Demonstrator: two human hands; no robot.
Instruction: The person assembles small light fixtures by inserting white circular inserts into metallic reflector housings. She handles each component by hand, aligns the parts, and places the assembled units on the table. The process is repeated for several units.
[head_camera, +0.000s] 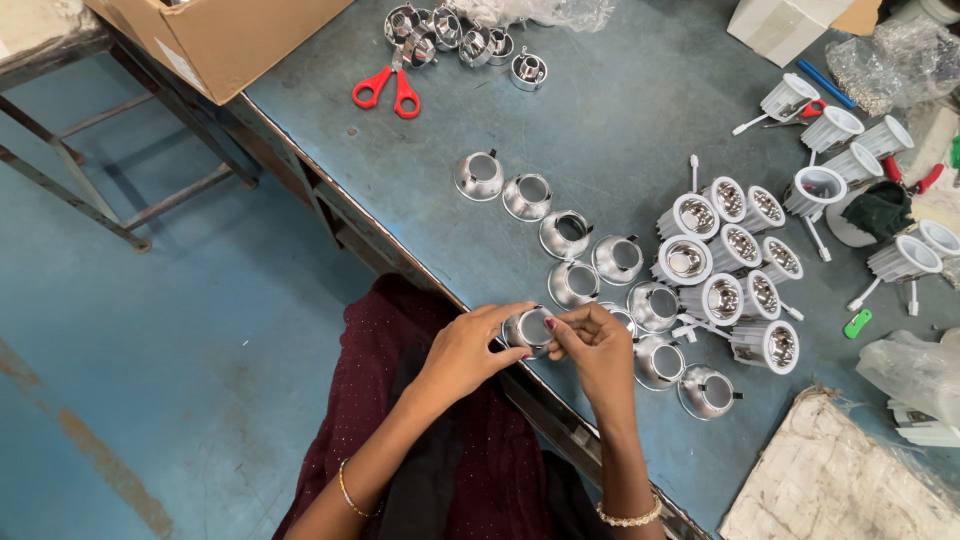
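My left hand (468, 350) and my right hand (597, 352) meet at the near edge of the blue-grey table (620, 140). Between their fingertips they hold one shiny silver reflector cup (530, 328), both hands gripping it. Just beyond my hands lie several more silver reflector cups (574, 282) in a loose row. To the right of those stands a cluster of white lamp housings with silver reflectors inside (728, 258).
Red-handled scissors (388, 90) and another group of silver cups (440, 28) lie at the far side. A cardboard box (215, 35) sits at the table's far-left corner. More white housings (850, 160), a green clip (857, 323), plastic bags and a worn board (840, 480) fill the right.
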